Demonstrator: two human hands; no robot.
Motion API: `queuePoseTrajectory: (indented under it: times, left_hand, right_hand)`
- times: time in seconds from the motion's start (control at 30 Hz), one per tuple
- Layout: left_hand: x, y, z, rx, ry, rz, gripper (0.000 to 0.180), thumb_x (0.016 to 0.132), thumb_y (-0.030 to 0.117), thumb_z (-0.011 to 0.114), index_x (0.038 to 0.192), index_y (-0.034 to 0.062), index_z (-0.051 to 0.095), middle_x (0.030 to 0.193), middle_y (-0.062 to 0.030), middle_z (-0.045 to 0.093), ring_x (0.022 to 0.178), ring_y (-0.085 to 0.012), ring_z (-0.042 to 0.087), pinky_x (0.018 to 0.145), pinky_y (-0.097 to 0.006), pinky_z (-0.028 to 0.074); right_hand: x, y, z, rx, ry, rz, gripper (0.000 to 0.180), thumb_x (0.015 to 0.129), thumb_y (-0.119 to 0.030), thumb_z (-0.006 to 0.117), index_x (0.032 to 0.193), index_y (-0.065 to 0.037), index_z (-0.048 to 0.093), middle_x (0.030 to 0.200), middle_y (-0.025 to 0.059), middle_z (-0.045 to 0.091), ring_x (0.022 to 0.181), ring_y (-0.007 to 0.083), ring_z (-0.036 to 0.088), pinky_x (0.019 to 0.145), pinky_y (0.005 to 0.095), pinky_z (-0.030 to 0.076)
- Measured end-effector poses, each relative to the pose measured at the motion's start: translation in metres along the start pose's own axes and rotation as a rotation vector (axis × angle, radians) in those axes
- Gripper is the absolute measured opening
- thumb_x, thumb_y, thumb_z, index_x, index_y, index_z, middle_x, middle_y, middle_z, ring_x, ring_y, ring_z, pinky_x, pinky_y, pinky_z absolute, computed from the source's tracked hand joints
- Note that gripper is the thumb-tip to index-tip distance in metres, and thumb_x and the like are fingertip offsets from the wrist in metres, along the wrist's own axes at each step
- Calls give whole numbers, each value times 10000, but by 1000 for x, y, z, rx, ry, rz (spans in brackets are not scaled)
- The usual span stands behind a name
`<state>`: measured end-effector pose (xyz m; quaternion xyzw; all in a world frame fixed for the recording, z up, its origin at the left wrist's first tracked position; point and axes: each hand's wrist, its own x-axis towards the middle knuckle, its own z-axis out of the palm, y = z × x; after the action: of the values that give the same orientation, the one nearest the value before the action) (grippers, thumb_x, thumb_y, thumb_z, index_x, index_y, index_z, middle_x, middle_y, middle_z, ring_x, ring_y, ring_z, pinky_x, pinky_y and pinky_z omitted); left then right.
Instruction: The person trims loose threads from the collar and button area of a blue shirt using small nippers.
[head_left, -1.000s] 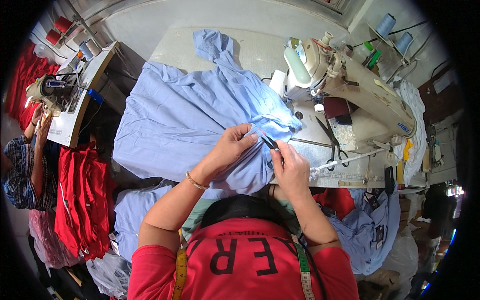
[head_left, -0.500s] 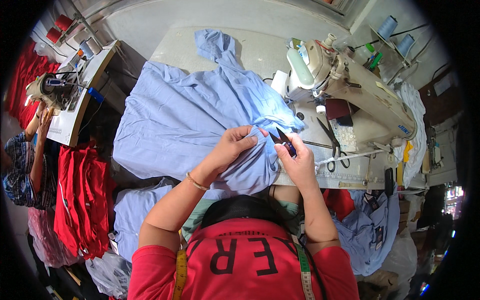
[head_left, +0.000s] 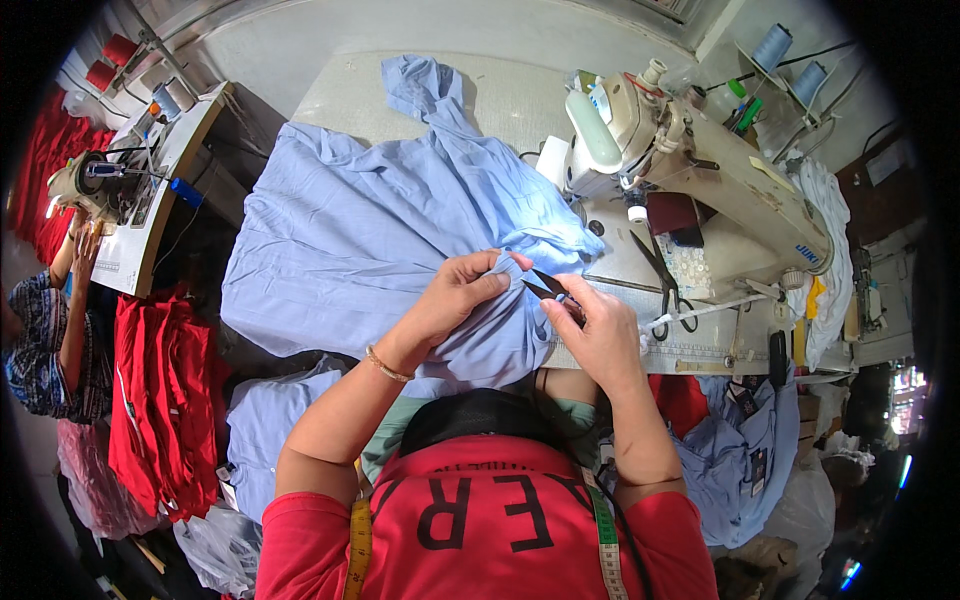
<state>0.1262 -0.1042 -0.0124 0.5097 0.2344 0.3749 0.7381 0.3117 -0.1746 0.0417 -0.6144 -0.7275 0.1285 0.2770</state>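
A light blue garment (head_left: 330, 240) lies spread over the sewing table, its near part gathered up toward me. My left hand (head_left: 462, 295) is closed on a fold of this cloth, pinching it between thumb and fingers. In my right hand (head_left: 600, 325) are small dark thread snips (head_left: 545, 284), their two blades parted and pointing left at the pinched fold. The blade tips are close beside the cloth; whether they touch it I cannot tell. Bright lamp light falls on the garment just beyond my hands.
A sewing machine (head_left: 740, 190) stands at the right of the table, with black scissors (head_left: 664, 280) lying before it. Blue garments (head_left: 735, 460) hang at the lower right. At the left, red cloth (head_left: 165, 400) is piled, and another person's hands (head_left: 85, 240) work at a second machine.
My right hand has turned, so the snips' blades now point left rather than up. The left hand keeps its pinch on the cloth and has shifted slightly left.
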Motion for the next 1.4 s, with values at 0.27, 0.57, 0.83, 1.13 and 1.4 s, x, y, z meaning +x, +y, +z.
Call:
queuePoseTrajectory:
  times: [0.27, 0.57, 0.83, 1.13, 1.4]
  left_hand:
    - [1, 0, 0, 49, -6, 9, 207, 867, 71, 547, 1039, -5, 635, 1065, -9, 595, 1004, -82, 493, 917, -237, 348]
    - [0, 2, 4, 47, 46, -61, 187, 851, 92, 590, 997, -4, 657, 1045, -10, 594, 998, -83, 495, 898, -227, 352]
    - [0, 1, 3, 69, 47, 13, 184, 856, 73, 568, 994, -11, 657, 1035, -5, 592, 1006, -91, 494, 923, -239, 338]
    - [0, 1, 4, 90, 32, 39, 188, 854, 54, 568, 1014, -1, 650, 1021, 14, 582, 990, -73, 489, 904, -227, 343]
    - [0, -2, 2, 122, 34, 62, 195, 850, 56, 575, 1021, -2, 649, 1032, 4, 587, 1042, -85, 475, 928, -240, 328]
  right_hand:
    - [2, -3, -7, -53, -35, -14, 250, 807, -240, 623, 985, -69, 582, 703, 121, 627, 639, 317, 608, 575, 406, 457]
    - [2, -5, -8, -93, -54, -50, 255, 801, -238, 625, 987, -65, 597, 744, 118, 636, 658, 311, 615, 594, 404, 466]
    - [0, -5, -7, -48, -53, -5, 241, 802, -231, 622, 977, -69, 589, 700, 121, 626, 640, 314, 611, 580, 411, 460]
    - [2, -7, -7, -56, -37, -5, 223, 802, -227, 623, 950, -68, 571, 679, 124, 616, 627, 319, 605, 568, 413, 454]
    - [2, -11, -8, -114, -64, 22, 239, 809, -236, 618, 977, -74, 567, 692, 121, 623, 640, 315, 615, 569, 418, 463]
